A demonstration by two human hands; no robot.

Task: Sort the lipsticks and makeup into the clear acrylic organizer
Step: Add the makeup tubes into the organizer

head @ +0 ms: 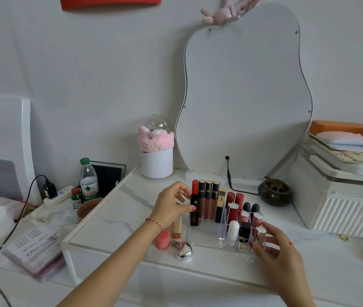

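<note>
On the white marble-look shelf top [118, 220], the clear acrylic organizer [204, 239] sits close to the front edge, and both hands are on it. The left hand [171, 206] pinches a black square-bodied lipstick with a red cap [194, 203] between thumb and fingertips, standing it upright at the organizer's back left corner. The right hand [280, 251] spreads its fingers loosely around the front right corner, touching the wall, fist not closed.

Inside, three tall dark-capped lip gloss tubes [208, 200] stand in a row beside that lipstick, then a gold and black lipstick [220, 206] with lettering too small to read. The right-hand grid holds red, pink and black lipsticks upright, plus a white rounded tube [233, 229].

Outside, just left of the organizer, lie a slim peach and gold tube [177, 228], a small round pink jar [162, 239] and a shiny silver heart-shaped compact [185, 252], that last one right at the shelf's lip. Open marble stretches left of them, well clear.

Behind, a wavy-edged mirror [244, 96] leans on the white wall, with a dark round perforated burner [274, 191] to the right and a white ribbed case [339, 207] beyond. A lower table at left carries a green-labelled clear water bottle [89, 180] with Chinese characters.
</note>
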